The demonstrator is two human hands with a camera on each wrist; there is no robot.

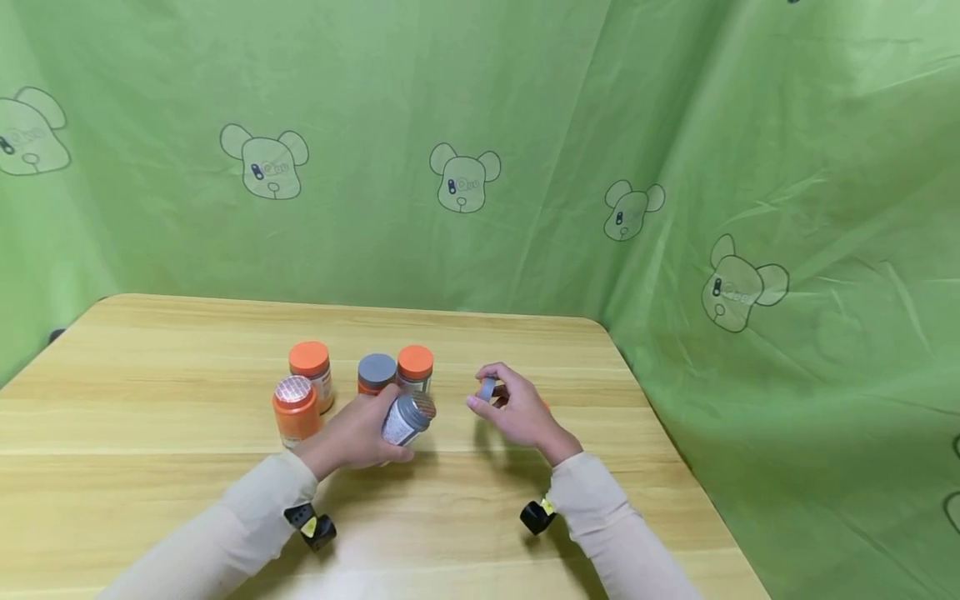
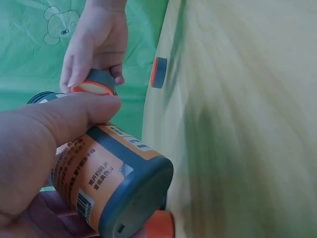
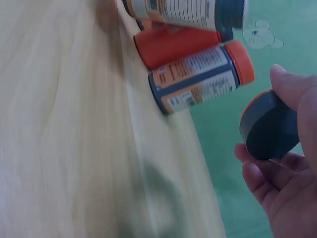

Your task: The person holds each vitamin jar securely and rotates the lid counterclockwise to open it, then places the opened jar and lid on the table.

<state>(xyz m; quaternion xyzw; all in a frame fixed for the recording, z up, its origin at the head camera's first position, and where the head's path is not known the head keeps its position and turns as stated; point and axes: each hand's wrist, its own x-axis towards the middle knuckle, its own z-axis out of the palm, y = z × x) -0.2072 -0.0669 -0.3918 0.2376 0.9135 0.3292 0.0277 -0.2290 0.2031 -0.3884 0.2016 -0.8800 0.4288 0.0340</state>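
Nearest, two pale-beige sleeves reach in over the light wooden surface [image 1: 150, 433], each w/ a small black wrist cam strapped on. Left hand [image 1: 352, 433] is wrapped round an orange-and-grey labelled plastic bottle [image 1: 407, 418], fingers and thumb curled on its body; bottle is tilted, lifted off the surface, foil-sealed mouth pointing right toward the other hand. Left wrist view shows the bottle's dark grey base [image 2: 136, 198] close up, thumb across the label. Right hand [image 1: 517, 412] sits just beside it, a bit apart, pinching a small round grey screw cap w/ orange inner rim [image 1: 487, 388] btwn thumb and fingertips; right wrist view shows the cap [image 3: 267, 126] held edge-on, off the bottle. So both grips are closed on things: left on bottle, right on cap.

Just beyond the left hand, an uncapped orange bottle w/ silver foil seal [image 1: 295, 410] stands upright. Behind that, three more upright bottles in a loose row: orange-capped bottle on the left [image 1: 311, 371], grey-capped bottle [image 1: 377, 372] in the middle, and orange-capped bottle on the right [image 1: 415, 368], the last two touching or nearly so. Farthest back, green cloth backdrop w/ cartoon bear heads [image 1: 465, 179] hangs round the surface.
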